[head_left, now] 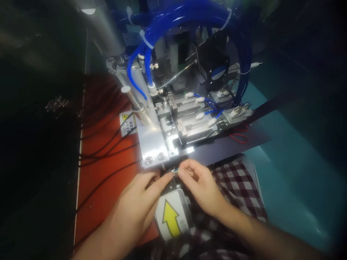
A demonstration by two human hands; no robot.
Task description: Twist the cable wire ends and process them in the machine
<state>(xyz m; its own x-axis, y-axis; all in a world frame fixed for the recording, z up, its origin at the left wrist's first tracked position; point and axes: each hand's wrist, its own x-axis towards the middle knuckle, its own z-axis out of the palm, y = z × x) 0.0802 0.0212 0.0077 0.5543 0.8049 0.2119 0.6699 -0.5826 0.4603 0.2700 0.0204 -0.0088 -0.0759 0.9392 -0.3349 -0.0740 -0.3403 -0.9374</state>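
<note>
Just in front of the machine's near edge, both hands meet over a few thin coloured wires (175, 171), with green, white and red showing. My left hand (137, 196) is closed, its extended thumb pressing at the wires' left side; its other fingers are partly hidden. The thumb and forefinger of my right hand (202, 186) pinch the wires from the right. Right above the hands stands a metal fixture with an aluminium plate (154, 144) and a small lit slot (173, 142). The wires are too small to make out their tips.
Blue air hoses (187, 11) arch over pneumatic cylinders (197, 126). A white label with a yellow arrow (170, 216) lies below my hands. Black cables (108, 153) cross the orange table (94, 195) at left. A checked cloth (238, 184) covers the lap.
</note>
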